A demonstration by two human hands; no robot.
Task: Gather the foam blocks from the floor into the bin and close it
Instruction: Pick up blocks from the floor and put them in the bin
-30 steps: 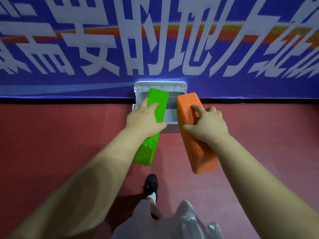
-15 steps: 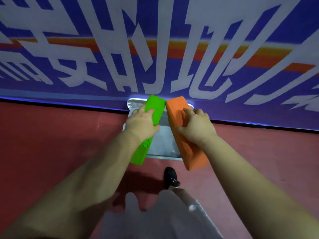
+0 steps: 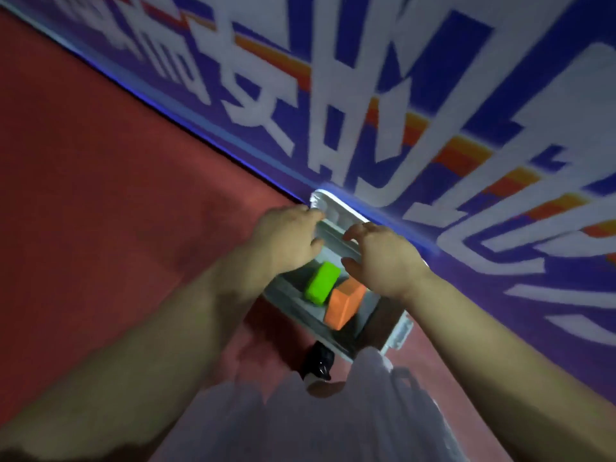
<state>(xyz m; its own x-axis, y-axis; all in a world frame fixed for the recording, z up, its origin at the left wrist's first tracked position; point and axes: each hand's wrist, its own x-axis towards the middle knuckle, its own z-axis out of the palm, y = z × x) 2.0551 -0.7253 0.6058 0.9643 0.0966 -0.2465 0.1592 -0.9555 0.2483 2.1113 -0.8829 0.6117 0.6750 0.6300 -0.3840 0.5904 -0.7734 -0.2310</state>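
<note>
Looking down through the head camera, we see our two hands up at the far side of the bin (image 3: 398, 331), which sits on the red floor (image 3: 116, 195) right against the blue wall (image 3: 500, 211). The lid (image 3: 333, 211) stands open behind the bin and leans back on the wall. Its long edge runs from upper left to lower right, the same way the wall runs.

Our left hand (image 3: 286, 236) is at the upper-left end of the lid, and its fingers (image 3: 315, 215) touch the lid's rim. Our right hand (image 3: 383, 258) is further along the same edge, with its fingers (image 3: 355, 233) bent over the rim. Both sets of fingers are curled, but the picture is blurry, so we cannot tell if they truly hold the lid or only touch it. Both hands look about as near to the lid as each other.

The green block (image 3: 321, 283) and the orange block (image 3: 345, 303) lie side by side inside the bin, just below our hands and closer to us. Neither hand touches a block.

We think the blocks we can see are in, and the step now is closing the bin. The lid must swing toward us, over the blocks. We cannot see any more blocks on the floor from here.
</note>
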